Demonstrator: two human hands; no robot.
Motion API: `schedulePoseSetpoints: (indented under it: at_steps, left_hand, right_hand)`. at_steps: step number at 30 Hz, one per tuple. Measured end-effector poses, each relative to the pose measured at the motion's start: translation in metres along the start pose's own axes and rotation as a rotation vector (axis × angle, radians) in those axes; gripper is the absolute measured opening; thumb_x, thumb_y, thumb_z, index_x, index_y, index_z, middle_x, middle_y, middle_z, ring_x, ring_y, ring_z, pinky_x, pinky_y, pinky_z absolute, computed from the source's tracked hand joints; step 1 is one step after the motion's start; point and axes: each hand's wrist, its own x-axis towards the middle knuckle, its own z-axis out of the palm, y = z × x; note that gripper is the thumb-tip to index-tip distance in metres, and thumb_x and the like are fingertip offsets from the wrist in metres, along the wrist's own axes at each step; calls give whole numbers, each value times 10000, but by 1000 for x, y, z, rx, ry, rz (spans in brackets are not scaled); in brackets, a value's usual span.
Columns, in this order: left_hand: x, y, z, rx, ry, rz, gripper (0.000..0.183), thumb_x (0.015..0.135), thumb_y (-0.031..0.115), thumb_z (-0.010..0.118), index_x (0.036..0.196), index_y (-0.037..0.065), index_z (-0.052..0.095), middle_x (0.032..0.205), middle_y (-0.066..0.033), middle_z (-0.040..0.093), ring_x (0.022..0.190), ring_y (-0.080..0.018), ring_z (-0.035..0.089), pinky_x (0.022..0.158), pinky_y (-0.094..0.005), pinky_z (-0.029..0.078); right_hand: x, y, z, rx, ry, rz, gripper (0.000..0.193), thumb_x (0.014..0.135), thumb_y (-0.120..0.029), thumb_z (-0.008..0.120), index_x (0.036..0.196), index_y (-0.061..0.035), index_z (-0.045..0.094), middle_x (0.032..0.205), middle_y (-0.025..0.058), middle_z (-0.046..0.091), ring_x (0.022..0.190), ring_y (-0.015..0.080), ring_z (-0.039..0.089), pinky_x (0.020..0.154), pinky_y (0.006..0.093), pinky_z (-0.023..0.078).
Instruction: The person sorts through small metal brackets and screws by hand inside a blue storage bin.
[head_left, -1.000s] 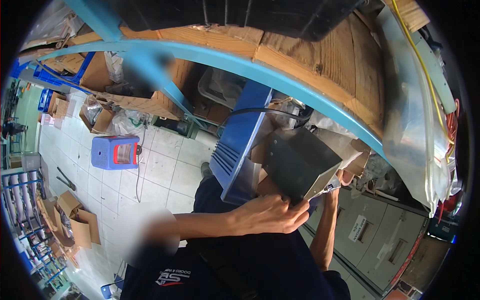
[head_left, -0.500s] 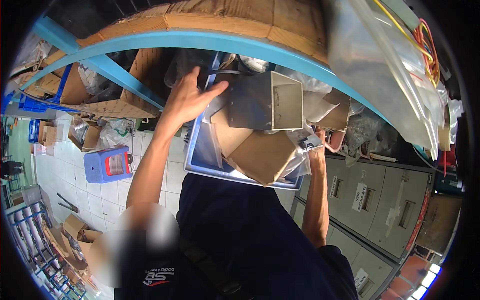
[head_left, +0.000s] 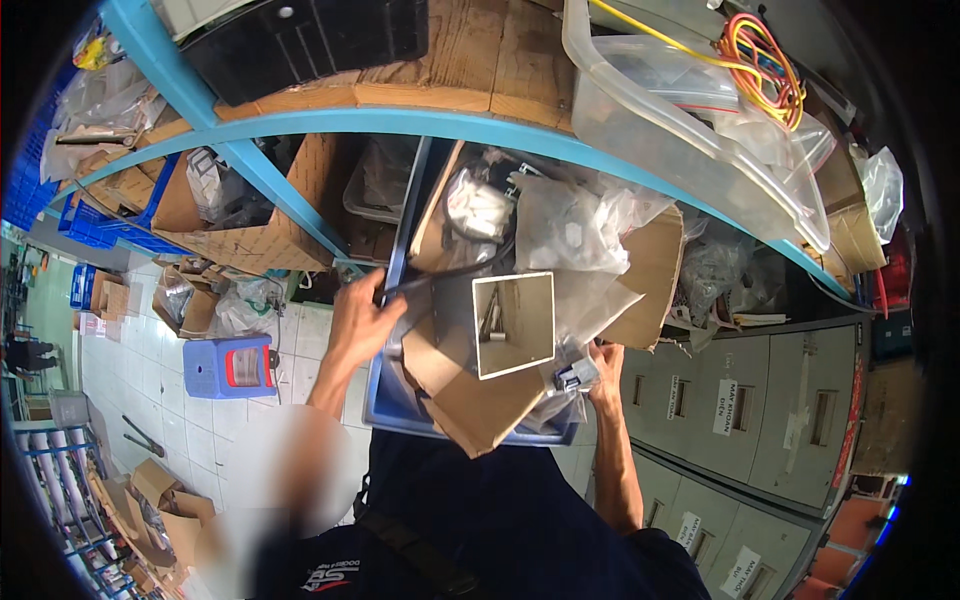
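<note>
A blue plastic bin (head_left: 470, 432) extends from under the shelf toward my body. My left hand (head_left: 362, 318) is closed at its left rim, beside a dark cable (head_left: 455, 270). At the right side, my right hand (head_left: 603, 372) grips the bin's edge, its fingertips partly hidden, next to a small grey metal fitting (head_left: 575, 376). Inside lie a dark rectangular box tube (head_left: 513, 360) with its pale open end facing up and small metal pieces within, brown cardboard (head_left: 480, 410), and clear plastic bags (head_left: 570, 225).
A light-blue shelf beam (head_left: 400, 122) crosses above the bin. On the shelf stands a clear plastic tub (head_left: 690, 150) with coloured wires (head_left: 765, 70). Grey drawer cabinets (head_left: 745, 395) stand at right. A blue stool (head_left: 215, 368) is on the tiled floor at left.
The bin is farther out from under the shelf, showing more bags. My left hand has gone from spread fingers to closed at the left rim. The view has shifted as well.
</note>
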Motion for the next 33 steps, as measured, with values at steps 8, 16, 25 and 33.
schedulePoseSetpoints:
  at_steps: [8,16,25,33]
  left_hand:
    - [-147,-8,-53,-95,54,-142,258,781,143,733,852,-10,539,698,-247,569,651,-459,561,620,-473,453]
    - [-335,-74,-130,-170,278,-491,243,767,132,761,777,4,554,590,-193,514,526,-379,500,525,-424,394]
    - [-470,-235,-45,-121,468,-1030,199,769,143,717,756,-2,581,591,-208,553,548,-387,577,564,-480,429]
    - [-511,-537,229,-475,679,-1234,310,871,202,741,1116,14,708,691,-94,656,580,-128,563,594,-351,473]
  right_hand:
    - [-112,31,-3,-111,-133,-28,326,973,-159,679,1204,66,634,936,58,682,734,119,605,575,305,462]
    - [-252,73,76,-102,-227,-29,395,930,-173,692,1230,69,606,1088,106,699,946,197,663,807,354,552]
    - [-132,238,228,-283,-1025,-42,283,890,18,687,1172,11,667,1004,56,717,945,181,667,811,345,540]
    - [28,484,432,-636,-1288,-262,276,774,32,637,1050,23,640,798,206,681,784,354,707,716,462,513]
